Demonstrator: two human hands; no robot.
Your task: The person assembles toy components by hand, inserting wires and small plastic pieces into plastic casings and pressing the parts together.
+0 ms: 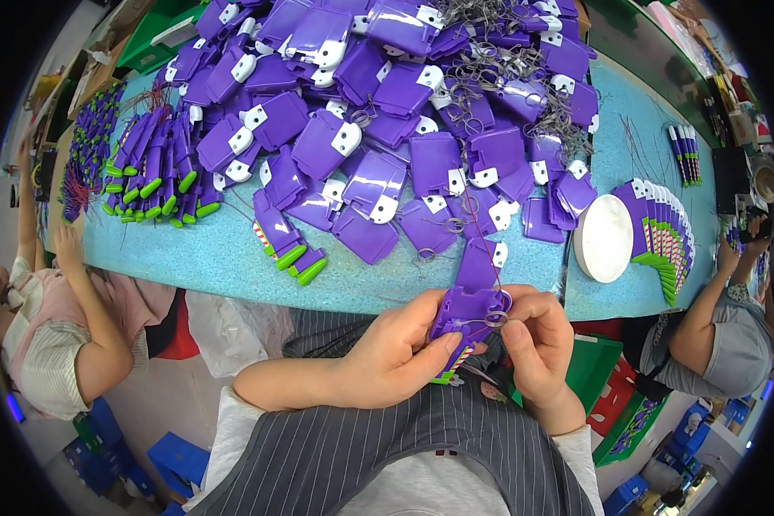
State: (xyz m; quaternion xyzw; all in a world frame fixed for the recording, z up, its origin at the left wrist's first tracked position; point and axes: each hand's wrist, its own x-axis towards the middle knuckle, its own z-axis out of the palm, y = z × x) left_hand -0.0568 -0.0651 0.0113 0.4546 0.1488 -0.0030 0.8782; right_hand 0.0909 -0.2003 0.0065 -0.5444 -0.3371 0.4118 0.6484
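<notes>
My left hand (391, 353) grips an opened purple plastic casing (469, 303) with a striped green-edged lower end, held just off the table's near edge. Its upper flap carries a white corner piece. At the casing's right side, my right hand (540, 348) pinches a thin grey coiled wire spring (496, 319) between thumb and fingers. A thin red wire (496, 273) rises from the casing above that hand. Beyond my hands, a large heap of purple plastic covers (371, 185) with white corners spreads over the blue table. Two purple pieces with green tips (288, 245) lie left of my hands.
Grey wire springs (525, 73) are piled on the covers. A round white bowl (604, 239) stands at the right, beside fanned purple-green pieces (662, 232). More green-tipped pieces (159, 168) lie bundled at the left. People sit on both sides; a green crate (589, 365) is below right.
</notes>
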